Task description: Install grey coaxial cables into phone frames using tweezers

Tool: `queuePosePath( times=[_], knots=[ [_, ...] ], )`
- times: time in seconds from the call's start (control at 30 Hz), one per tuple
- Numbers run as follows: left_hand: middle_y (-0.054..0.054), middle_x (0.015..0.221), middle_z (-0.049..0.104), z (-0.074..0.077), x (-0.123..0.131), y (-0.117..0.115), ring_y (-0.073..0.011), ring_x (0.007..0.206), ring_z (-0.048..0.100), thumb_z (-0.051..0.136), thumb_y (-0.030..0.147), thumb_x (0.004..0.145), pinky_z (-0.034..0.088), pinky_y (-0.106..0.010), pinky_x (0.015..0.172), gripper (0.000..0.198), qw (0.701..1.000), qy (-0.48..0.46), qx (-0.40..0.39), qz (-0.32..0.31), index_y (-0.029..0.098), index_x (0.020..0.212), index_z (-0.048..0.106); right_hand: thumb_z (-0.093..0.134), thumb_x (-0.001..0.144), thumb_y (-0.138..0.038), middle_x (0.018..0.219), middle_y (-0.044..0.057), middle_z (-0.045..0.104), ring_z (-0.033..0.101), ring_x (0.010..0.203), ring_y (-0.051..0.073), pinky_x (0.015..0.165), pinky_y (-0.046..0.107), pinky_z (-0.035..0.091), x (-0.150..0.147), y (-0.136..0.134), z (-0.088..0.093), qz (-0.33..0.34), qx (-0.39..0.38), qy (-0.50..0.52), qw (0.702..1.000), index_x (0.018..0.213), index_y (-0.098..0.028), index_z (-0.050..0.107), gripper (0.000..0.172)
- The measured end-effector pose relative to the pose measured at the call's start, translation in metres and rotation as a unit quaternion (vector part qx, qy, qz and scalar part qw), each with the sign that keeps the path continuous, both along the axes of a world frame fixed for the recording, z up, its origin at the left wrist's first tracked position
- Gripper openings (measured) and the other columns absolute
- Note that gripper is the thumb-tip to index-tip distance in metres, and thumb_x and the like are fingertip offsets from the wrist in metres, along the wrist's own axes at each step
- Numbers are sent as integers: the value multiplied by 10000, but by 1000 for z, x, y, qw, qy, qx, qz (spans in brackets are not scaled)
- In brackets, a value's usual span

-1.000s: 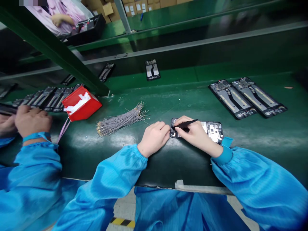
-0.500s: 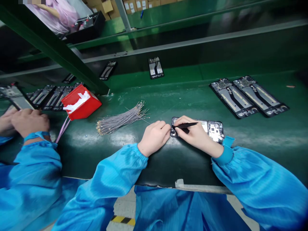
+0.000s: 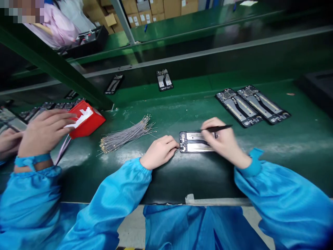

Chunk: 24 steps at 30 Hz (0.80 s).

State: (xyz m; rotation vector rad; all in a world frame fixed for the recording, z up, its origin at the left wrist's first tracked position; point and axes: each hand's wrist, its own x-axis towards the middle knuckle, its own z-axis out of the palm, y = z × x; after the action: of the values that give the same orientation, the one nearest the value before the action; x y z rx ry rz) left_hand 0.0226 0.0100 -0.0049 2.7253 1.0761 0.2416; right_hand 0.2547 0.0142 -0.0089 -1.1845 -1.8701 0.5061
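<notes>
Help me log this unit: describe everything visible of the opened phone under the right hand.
The opened phone, dark-edged, lies flat on the green bench, inside up, lengthwise left to right. It shows a small component board at its left end and shiny, metal-looking plates with a black strip between them. The right hand, holding a black pointed tool, hides its right end; the left hand is by the left end, contact unclear.

Open phone point(image 3: 194, 142) lies flat beneath black tweezers point(image 3: 221, 127).
</notes>
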Motion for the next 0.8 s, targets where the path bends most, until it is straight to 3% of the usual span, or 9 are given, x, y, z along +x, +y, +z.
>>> queuePosePath(
  times=[0.1, 0.17, 0.23, 0.4, 0.63, 0.8],
  knots=[
    [-35, 821, 549, 5, 4, -6, -157, 762, 481, 375, 204, 893, 383, -276, 671, 173, 996, 47, 66, -44, 175, 873, 544, 473, 783, -175, 762, 34, 541, 528, 716, 191, 655, 328, 412, 51, -8, -3, -152, 24, -55, 987, 787, -219, 506, 55],
    [-28, 790, 540, 8, 13, -11, -158, 732, 469, 366, 192, 897, 356, -282, 636, 180, 989, 69, 104, -80, 179, 827, 531, 488, 791, -213, 775, 38, 544, 528, 709, 197, 642, 335, 410, 78, -19, -8, -176, 9, -86, 981, 808, -216, 522, 38],
    [-23, 779, 531, 10, 25, -15, -152, 717, 463, 358, 160, 897, 338, -281, 624, 183, 983, 73, 122, -116, 183, 813, 519, 508, 801, -249, 807, 41, 550, 539, 743, 200, 660, 340, 422, 94, -33, -13, -155, -15, -90, 984, 817, -214, 533, 45],
    [-26, 750, 520, 9, 55, -13, -152, 704, 472, 377, 153, 886, 353, -297, 647, 155, 976, 57, 130, -165, 180, 813, 511, 532, 813, -256, 849, 44, 575, 560, 821, 197, 725, 348, 449, 87, -58, -10, -82, -80, -64, 991, 830, -219, 556, 47],
    [-9, 725, 520, 4, 83, -10, -153, 684, 480, 387, 179, 881, 356, -292, 620, 153, 975, 39, 127, -177, 185, 795, 514, 531, 815, -223, 924, 54, 603, 571, 908, 196, 806, 363, 467, 73, -62, -4, -35, -108, 43, 993, 910, -215, 589, 111],
    [-15, 722, 514, 0, 91, -9, -155, 682, 470, 378, 197, 880, 346, -292, 618, 191, 981, 20, 137, -138, 181, 760, 527, 606, 766, -228, 804, 40, 623, 595, 789, 179, 726, 332, 485, 77, -59, -9, -78, -109, 77, 988, 792, -198, 602, 39]
  ],
)
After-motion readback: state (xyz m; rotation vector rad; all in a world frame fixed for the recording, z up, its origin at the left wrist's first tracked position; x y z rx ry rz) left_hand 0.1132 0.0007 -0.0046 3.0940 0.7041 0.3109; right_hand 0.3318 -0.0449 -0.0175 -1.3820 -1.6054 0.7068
